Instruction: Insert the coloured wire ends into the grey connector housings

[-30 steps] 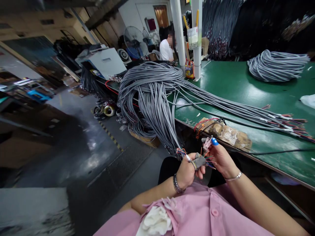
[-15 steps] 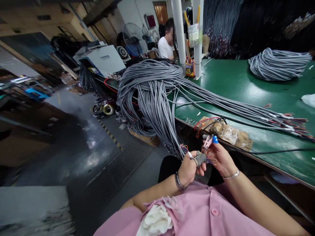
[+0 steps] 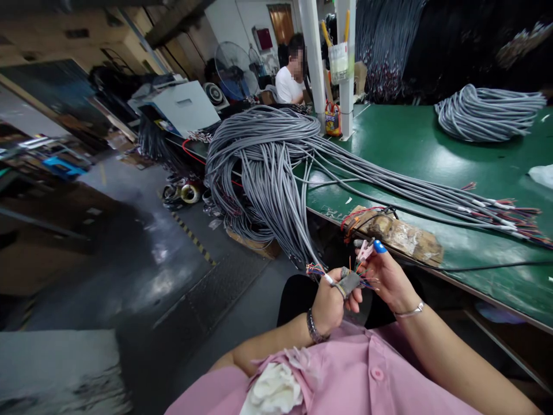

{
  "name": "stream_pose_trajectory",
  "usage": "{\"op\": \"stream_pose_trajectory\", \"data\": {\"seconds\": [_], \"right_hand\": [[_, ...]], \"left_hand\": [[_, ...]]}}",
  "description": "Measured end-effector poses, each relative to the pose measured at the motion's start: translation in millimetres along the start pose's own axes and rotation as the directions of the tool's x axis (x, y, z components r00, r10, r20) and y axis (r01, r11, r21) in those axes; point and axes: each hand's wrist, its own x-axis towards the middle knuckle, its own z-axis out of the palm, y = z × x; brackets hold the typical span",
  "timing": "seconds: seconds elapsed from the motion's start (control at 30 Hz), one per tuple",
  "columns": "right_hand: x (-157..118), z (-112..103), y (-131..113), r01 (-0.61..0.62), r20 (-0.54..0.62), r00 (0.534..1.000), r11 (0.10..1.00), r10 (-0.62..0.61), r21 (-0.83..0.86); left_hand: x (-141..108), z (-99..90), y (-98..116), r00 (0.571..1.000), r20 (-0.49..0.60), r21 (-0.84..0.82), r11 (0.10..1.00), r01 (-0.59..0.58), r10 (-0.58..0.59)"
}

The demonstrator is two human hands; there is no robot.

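Observation:
Low in front of my body, my left hand (image 3: 332, 302) is closed around the end of a grey cable. A grey covering (image 3: 348, 284) wraps its thumb. Thin coloured wires (image 3: 369, 281) fan out from the grip towards my right hand, and more coloured wire ends (image 3: 316, 269) stick out on the other side. My right hand (image 3: 391, 280), with a blue covering (image 3: 379, 246) on the thumb tip, pinches a small pink clip-like piece (image 3: 365, 251) just above the wires. Its exact kind is too small to make out.
A thick bundle of grey cables (image 3: 268, 132) drapes over the edge of the green table (image 3: 401, 155). A worn wooden block (image 3: 401, 236) lies at the front edge. Another cable coil (image 3: 488, 112) rests at the back right. Beyond the white post (image 3: 313, 52) sits a person (image 3: 289, 83).
My left hand has shifted very slightly left, and the cable's coloured ends have swung left and down a little. Wires between my hands have changed their spread. My right hand stays nearly in place.

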Motion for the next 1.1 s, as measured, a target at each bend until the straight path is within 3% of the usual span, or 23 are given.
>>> {"op": "stream_pose_trajectory", "data": {"seconds": [0.3,0.7,0.9,1.1], "right_hand": [[4.7,-3.3,6.3,-0.042,-0.006,0.999,0.997,0.043,0.057],[1.5,-0.3,8.8,-0.047,0.033,0.999,0.990,0.043,0.134],[-2.1,0.6,1.5,-0.029,0.005,1.000,0.996,0.029,0.085],[-0.1,-2.3,4.7,0.067,-0.013,0.998,0.997,-0.066,0.032]], "left_hand": [[7.2,5.9,1.0,0.998,-0.049,0.029,0.999,0.027,-0.026],[1.8,0.9,-5.0,1.000,-0.013,0.035,0.999,0.021,-0.020],[-5.9,-2.8,-3.7,1.000,-0.003,0.042,0.999,0.011,-0.011],[-1.2,3.2,-2.4,0.997,-0.072,0.042,0.999,-0.030,0.033]]}}
